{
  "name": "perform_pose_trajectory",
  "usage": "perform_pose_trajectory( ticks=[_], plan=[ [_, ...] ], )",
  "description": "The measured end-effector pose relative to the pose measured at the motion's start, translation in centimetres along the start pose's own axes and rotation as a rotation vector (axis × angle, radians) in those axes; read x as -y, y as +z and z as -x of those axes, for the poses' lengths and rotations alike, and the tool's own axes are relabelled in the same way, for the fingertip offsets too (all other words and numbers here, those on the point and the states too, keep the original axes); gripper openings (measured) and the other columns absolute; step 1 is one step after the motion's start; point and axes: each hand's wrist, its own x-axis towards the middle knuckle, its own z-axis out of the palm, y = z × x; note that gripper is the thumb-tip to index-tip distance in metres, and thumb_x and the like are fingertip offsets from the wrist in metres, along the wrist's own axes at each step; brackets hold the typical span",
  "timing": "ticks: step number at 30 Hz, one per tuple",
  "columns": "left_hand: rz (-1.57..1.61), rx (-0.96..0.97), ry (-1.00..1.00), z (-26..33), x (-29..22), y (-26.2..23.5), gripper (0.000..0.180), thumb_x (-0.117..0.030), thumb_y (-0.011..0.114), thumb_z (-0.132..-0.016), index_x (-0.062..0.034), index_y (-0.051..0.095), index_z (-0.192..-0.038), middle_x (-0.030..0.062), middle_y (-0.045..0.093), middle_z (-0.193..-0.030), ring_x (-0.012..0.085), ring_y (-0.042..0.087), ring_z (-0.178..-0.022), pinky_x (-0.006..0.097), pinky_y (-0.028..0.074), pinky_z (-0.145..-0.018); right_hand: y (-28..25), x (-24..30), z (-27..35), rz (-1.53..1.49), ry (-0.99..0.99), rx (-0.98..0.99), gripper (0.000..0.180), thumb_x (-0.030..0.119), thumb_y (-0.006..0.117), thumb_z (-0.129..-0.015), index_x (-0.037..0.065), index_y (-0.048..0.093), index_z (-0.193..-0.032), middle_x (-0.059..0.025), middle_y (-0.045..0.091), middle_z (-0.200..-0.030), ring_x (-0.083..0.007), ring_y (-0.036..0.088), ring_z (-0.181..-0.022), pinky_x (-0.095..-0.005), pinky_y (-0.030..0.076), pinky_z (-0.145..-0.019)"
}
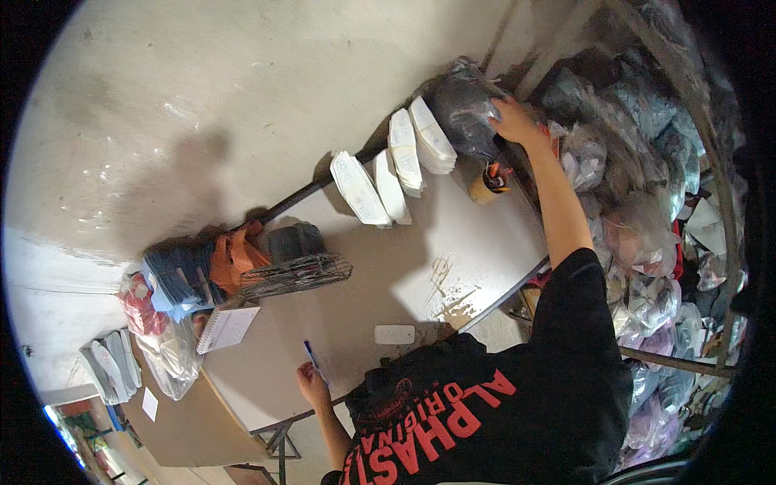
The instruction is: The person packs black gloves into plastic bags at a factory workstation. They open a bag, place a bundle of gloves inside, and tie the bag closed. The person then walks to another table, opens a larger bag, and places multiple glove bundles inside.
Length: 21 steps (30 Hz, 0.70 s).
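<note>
The pale table [388,291] fills the middle of the view, running from about 8 o'clock up to 2 o'clock. At 3 o'clock, along the right edge, a rack [687,186] is crammed with clear plastic bags of clothing [647,242]. The person's black shirt with red lettering [501,412] takes up the 5 o'clock area.

At 1 o'clock a dark plastic-wrapped bundle [462,113] stands at the far end of the table. The right hand [511,120] is stretched out to it — the fingers lie on its right side and curl onto the wrapping, though whether they truly clamp it cannot be told. Just at 9 o'clock from the bundle, stacks of white paper sheets [404,153] lean in a row along the table's far edge. Just below the bundle sits a small cup holding pens [488,183].

Toward 9 o'clock a wire fan [295,271] rests on the table, beside folded blue and orange cloth [202,271]. A spiral notebook [226,327] lies just below them, and clear bags [166,356] hang at the table's 8 o'clock corner.

At 6 o'clock the left hand [310,382] is closed around a blue pen [315,360], its tip up — near the table's front edge. A small white flat object [394,334] lies near it, toward 3 o'clock.
</note>
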Motion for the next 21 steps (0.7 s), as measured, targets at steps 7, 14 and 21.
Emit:
perform_pose_trajectory(
  ticks=[7,14,21],
  plan=[
    [0.017,0.032,0.026,0.0,0.1,0.4,0.024,-0.006,0.057,-0.093,0.0000,0.065,-0.115,0.0129,0.070,-0.107,0.0206,0.066,-0.097,0.035,0.053,-0.089,7.5,1.3,9.4,-0.081,0.295,-0.245,0.094,0.052,0.077,-0.084,0.006,0.036,-0.155,-0.0275,0.047,-0.148,-0.0468,0.043,-0.140,-0.0593,0.036,-0.115],
    [0.070,0.116,0.069,0.2,-0.1,0.4,0.022,-0.008,0.058,-0.096,0.0000,0.063,-0.116,0.0129,0.069,-0.106,0.0210,0.064,-0.100,0.034,0.051,-0.090,10.3,3.7,15.2,-0.216,0.404,0.037,0.087,0.051,0.083,-0.072,0.016,0.050,-0.145,-0.0234,0.058,-0.131,-0.0441,0.059,-0.122,-0.0531,0.048,-0.103],
    [0.042,0.097,0.076,0.1,-0.7,0.6,0.020,-0.007,0.057,-0.096,-0.0009,0.064,-0.114,0.0101,0.068,-0.101,0.0197,0.064,-0.093,0.034,0.051,-0.088,10.2,3.3,17.8,-0.187,0.247,-0.014,0.078,0.042,0.084,-0.076,0.018,0.051,-0.143,-0.0189,0.061,-0.135,-0.0428,0.058,-0.123,-0.0531,0.050,-0.101]
  ],
)
